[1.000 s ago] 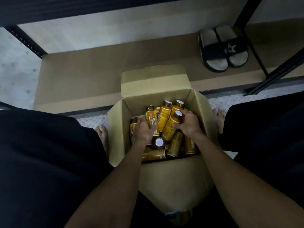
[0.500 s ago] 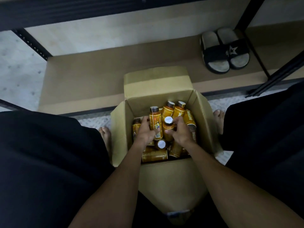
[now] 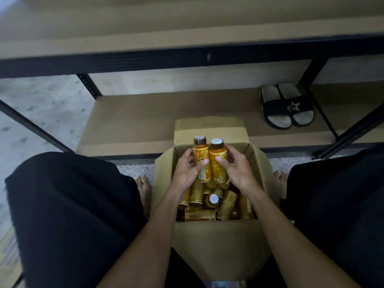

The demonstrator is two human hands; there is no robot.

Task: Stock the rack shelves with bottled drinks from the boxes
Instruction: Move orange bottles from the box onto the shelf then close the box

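Observation:
An open cardboard box [image 3: 216, 244] stands on the floor between my knees, with several orange bottled drinks [image 3: 209, 206] lying jumbled inside. My left hand [image 3: 187, 173] grips one orange bottle [image 3: 201, 157] upright above the box. Right beside it, my right hand [image 3: 239, 171] grips a second orange bottle [image 3: 218, 161], also upright. The two bottles touch side by side, their caps toward the rack. The rack's bottom shelf [image 3: 133, 121] lies just beyond the box, and an upper shelf [image 3: 145, 40] crosses the top of the view.
A pair of black slides [image 3: 287, 106] sits on the bottom shelf at the right. Black rack posts [image 3: 89, 86] stand left and right of the shelf. My knees in black cloth [image 3: 72, 215] flank the box, and bare toes [image 3: 144, 190] show beside it.
Both hands have lifted out of the box, each holding a bottle, and brought the two bottles together upright. The view has tilted up, revealing the upper shelf.

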